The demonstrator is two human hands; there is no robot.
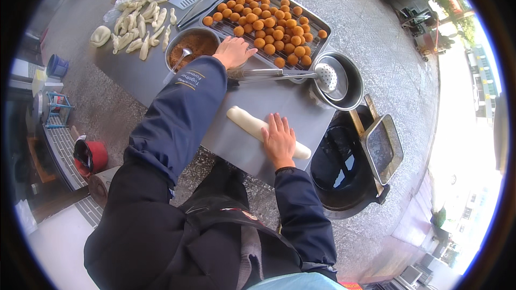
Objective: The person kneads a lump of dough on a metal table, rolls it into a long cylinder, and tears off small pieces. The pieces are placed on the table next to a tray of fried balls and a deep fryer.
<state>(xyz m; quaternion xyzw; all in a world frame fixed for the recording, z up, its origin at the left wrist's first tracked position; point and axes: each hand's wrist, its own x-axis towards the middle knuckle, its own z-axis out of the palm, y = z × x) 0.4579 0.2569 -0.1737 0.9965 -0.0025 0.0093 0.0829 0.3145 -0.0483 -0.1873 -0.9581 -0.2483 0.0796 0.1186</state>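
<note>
A grey metal worktop [252, 95], seen from above by the person standing at it, fills the middle of the view. Beside its right edge sits a large dark wok [321, 156]. At the far side, a rectangular metal tray [318, 48] holds many round golden-brown balls. A steel pot [355, 83] stands at the worktop's right corner, a skimmer lying across it. To the left, a metal bowl [189, 29] contains a brown crumbly filling and a spoon.

The pale dough roll [244, 120] lies slantwise on the near part of the worktop, its right end close to the edge. The right hand [279, 139] rests palm down over its right half, fingers spread; its grip is loose, pressing rather than closing round. The left hand [234, 52] is spread between bowl and tray, its grip released and nothing visible in it; whether it touches either rim, I cannot tell.

The step in hand looks like rolling or pressing the dough. Even pressure from a flat palm, working along the whole length, should keep its thickness uniform; the right end wants guarding from the worktop's edge.
</note>
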